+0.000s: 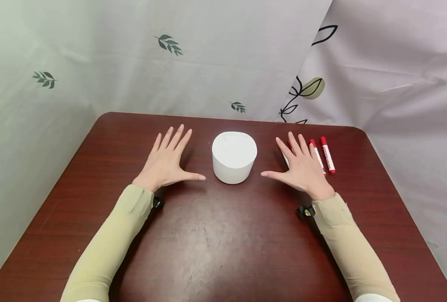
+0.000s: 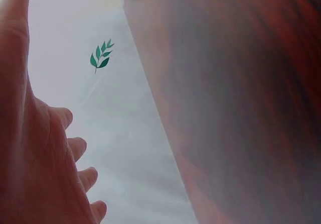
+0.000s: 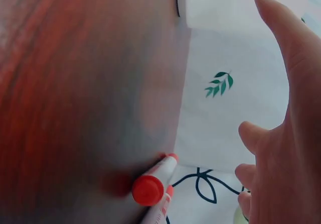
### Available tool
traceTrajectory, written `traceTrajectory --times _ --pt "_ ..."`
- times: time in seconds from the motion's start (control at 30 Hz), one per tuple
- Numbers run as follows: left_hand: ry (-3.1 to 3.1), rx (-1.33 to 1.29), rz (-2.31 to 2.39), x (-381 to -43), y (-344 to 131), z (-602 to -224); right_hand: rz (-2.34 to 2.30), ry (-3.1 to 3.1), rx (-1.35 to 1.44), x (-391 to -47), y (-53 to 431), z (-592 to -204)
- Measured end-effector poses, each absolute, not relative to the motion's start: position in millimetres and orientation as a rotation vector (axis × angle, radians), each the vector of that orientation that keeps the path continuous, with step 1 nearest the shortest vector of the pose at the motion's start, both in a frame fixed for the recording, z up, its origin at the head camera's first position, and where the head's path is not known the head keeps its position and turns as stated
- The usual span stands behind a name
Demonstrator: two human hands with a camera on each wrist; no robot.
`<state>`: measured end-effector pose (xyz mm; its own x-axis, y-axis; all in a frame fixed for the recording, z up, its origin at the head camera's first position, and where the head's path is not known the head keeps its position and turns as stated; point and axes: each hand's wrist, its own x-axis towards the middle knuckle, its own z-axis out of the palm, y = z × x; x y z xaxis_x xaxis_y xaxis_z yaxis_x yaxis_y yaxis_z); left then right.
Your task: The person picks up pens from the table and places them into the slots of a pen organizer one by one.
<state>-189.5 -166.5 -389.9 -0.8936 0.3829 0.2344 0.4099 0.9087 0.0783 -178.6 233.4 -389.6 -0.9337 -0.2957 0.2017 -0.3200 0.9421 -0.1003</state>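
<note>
A white round container (image 1: 233,167) with an open top stands on the dark red-brown table, between the two hands. My left hand (image 1: 166,161) is spread flat to its left, thumb pointing toward the container but apart from it. To the right, my right hand (image 1: 302,167) is likewise spread, palm down, and holds nothing. Red-capped white markers lie by the right hand: one marker (image 1: 328,155) shows whole, a second marker (image 1: 317,153) is partly covered by the fingers, and a third marker (image 1: 286,160) is mostly hidden. In the right wrist view, a marker (image 3: 159,176) lies below the palm.
The wooden table (image 1: 215,243) has rounded far corners. Behind it hangs a pale curtain (image 1: 113,63) with leaf prints, and more pale cloth (image 1: 404,84) hangs on the right. Dark wrist straps (image 1: 307,211) show at the sleeve cuffs.
</note>
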Motion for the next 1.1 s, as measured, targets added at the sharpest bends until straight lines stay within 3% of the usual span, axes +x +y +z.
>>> traceTrajectory --times 0.6,1.1 --pt "-2.846 -0.599 -0.264 -188 -166 -381 0.298 -2.880 0.406 -171 255 -372" --pt "-2.735 -0.644 -0.682 -185 -134 -367 0.574 -2.730 0.332 -166 292 -337"
